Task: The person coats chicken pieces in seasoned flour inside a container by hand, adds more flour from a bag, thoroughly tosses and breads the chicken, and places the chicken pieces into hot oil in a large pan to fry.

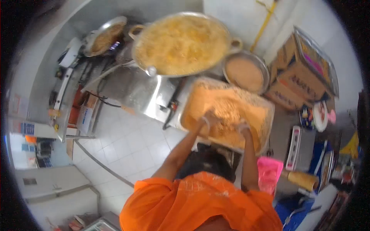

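Both of my hands reach into a wide rectangular tub (269, 115) of orange, flour-like coating. My left hand (208, 119) is at the left of a lumpy, coated heap (227, 109) in the middle of the tub. On the heap's right side is my right hand (243, 127). Something pale and glove-like shows at both wrists. My fingers are blurred and partly sunk in the mix, so their grip does not show. I cannot make out what the coated pieces are.
A large two-handled pan (181, 46) of bubbling yellow oil stands beyond the tub. Close to the tub's far right is a metal bowl (245, 72) of tan liquid. Cardboard boxes (295, 84) are stacked at right, near a pink basket (269, 171). A smaller pan (106, 37) sits far left.
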Motion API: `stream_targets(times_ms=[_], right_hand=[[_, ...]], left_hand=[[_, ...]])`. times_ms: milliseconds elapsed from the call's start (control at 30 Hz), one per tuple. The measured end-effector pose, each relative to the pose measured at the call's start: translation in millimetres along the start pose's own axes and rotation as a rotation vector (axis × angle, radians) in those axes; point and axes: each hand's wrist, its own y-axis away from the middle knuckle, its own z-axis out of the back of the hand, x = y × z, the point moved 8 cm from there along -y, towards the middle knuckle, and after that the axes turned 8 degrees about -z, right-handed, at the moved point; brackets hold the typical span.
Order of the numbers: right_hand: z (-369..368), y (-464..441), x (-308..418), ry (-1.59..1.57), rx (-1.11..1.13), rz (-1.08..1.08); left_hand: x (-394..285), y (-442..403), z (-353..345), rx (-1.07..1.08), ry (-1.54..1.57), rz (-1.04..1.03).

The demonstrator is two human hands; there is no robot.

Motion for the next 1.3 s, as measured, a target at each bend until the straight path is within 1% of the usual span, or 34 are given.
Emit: stream_targets(times_ms=[33, 67, 100, 167, 200, 233, 333, 367, 467, 500, 533, 567, 633, 667, 700, 767, 800, 900, 933, 1000, 1033, 1100, 1133, 1167, 1200, 1233, 1267, 1300], right_hand=[[0, 16, 2, -0.108, 0.052, -0.033], [-10, -1, -29, -0.294, 0.109, -0.037], [-20, -12, -28, -0.379, 0.151, 0.206], [-35, -66, -64, -0.527, 0.133, 0.310], [-43, -111, -106, -0.595, 0.079, 0.156], [-41, -145, -133, -0.658, 0.026, 0.012], [-13, -169, -142, -1.182, 0.032, 0.078], [-9, -170, -144, -0.838, -0.049, 0.075], [9, -118, -94, 0.198, -0.263, 0.054], [16, -104, -74, 0.550, -0.326, 0.047], [21, -98, -61, 0.904, -0.385, 0.039], [24, -113, -73, 0.689, -0.394, 0.048], [24, -79, -39, 0.647, -0.393, 0.028], [21, -50, -14, 0.657, -0.386, 0.011], [19, -29, 6, 0.659, -0.382, 0.002], [16, -16, 21, 0.649, -0.379, 0.002], [15, -22, 16, 0.619, -0.380, 0.029], [14, -42, 4, 0.434, -0.408, 0.151], [13, -39, 7, 0.400, -0.423, 0.180], [12, -35, 8, 0.567, -0.489, 0.149], [13, -37, 13, 0.647, -0.523, 0.139], [16, -53, 1, 0.424, -0.352, 0.115], [20, -43, 9, 0.425, -0.373, 0.087], [24, -33, 17, 0.426, -0.395, 0.058], [28, 24, 67, 0.536, -0.521, 0.013], [33, 59, 98, 0.647, -0.646, -0.033], [30, 58, 89, 0.593, -0.589, -0.064], [29, 56, 78, 0.541, -0.530, -0.095]], left_hand=[[11, 1, -3, 0.021, -0.063, -0.033], [14, 1, -8, 0.039, -0.109, -0.073], [13, -6, -15, 0.055, -0.140, -0.113], [4, -15, -31, 0.065, -0.194, -0.194], [-4, -22, -40, 0.064, -0.223, -0.233], [-11, -29, -45, 0.055, -0.249, -0.269], [-21, -39, -50, 0.028, -0.366, -0.356], [-20, -39, -49, 0.016, -0.422, -0.388], [-2, -40, -40, -0.043, -0.646, -0.464], [17, -46, -42, -0.039, -0.611, -0.377], [21, -44, -29, 0.041, -0.469, -0.177], [11, -31, -6, 0.120, -0.323, 0.021], [26, -35, -11, 0.106, -0.272, 0.088], [61, -55, -47, 0.020, -0.372, -0.042], [75, -67, -63, -0.067, -0.475, -0.175], [53, -54, -49, -0.078, -0.232, -0.205], [43, -46, -43, -0.084, -0.111, -0.218], [56, -47, -54, -0.096, 0.123, -0.010], [56, -50, -55, -0.072, -0.009, -0.138], [50, -46, -59, -0.017, -0.270, -0.391], [44, -43, -48, -0.172, -0.344, -0.425], [26, -25, -28, -0.480, -0.491, -0.488], [20, -19, 0, -0.479, 0.026, -0.384], [-2, -4, 33, -0.453, 0.541, -0.263], [-11, 2, 43, -0.405, 1.052, -0.126], [-8, -12, 51, -0.393, 0.895, -0.238], [-13, -13, 64, -0.382, 0.754, -0.258], [-23, -11, 81, -0.378, 0.491, -0.271]])
